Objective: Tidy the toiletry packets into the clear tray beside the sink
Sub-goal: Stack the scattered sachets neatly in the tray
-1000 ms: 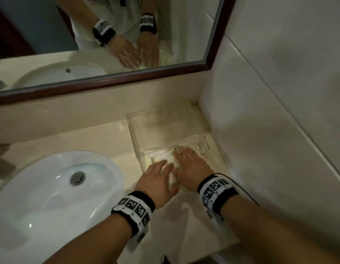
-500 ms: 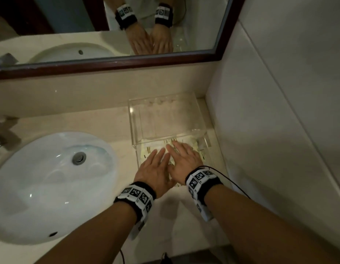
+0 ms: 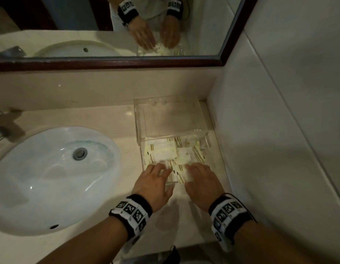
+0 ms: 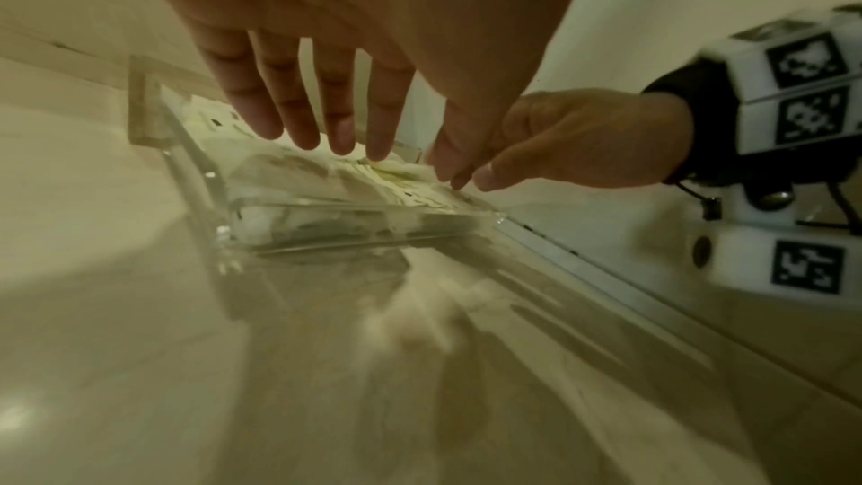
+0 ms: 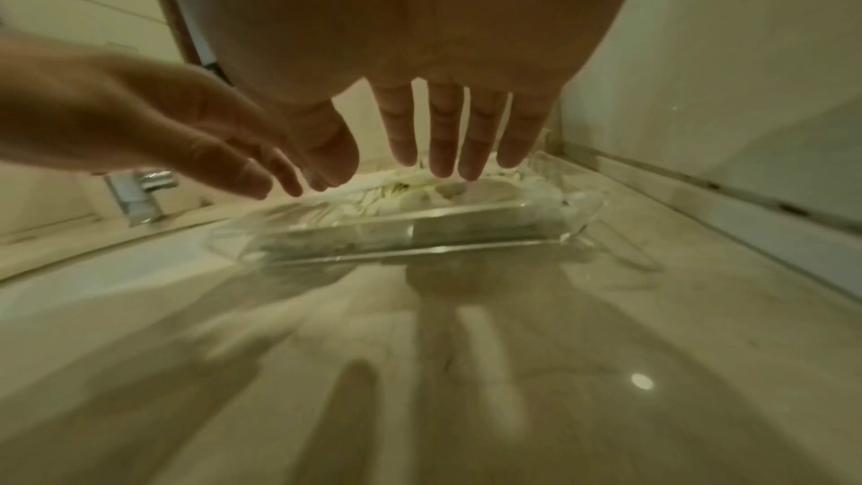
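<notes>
Packets (image 3: 176,155) lie in a loose, overlapping layer inside the clear tray (image 3: 139,145), which sits on the counter (image 3: 93,115) just ahead of both hands, with the sink (image 3: 51,178) off to the left hand's side. From the head view, the left hand (image 3: 154,184) and right hand (image 3: 202,182) are side by side at the tray's near edge, fingers stretched flat over the nearest packets and gripping nothing.

Seen from the left wrist, the left hand's fingers (image 4: 338,117) are straight and spread, their tips just over or barely touching the top packets; whether they press down I cannot tell. The right hand (image 4: 573,139) is close beside them, loosely extended.

Seen from the right wrist, the right hand's fingers (image 5: 443,135) point down at the pile, relaxed and empty, with the left hand (image 5: 154,124) reaching in alongside.

This looks like the last step: patting the packets level in the tray. Next probably calls for a light, flat press, nudging any packet that rides over the near rim back inside.
</notes>
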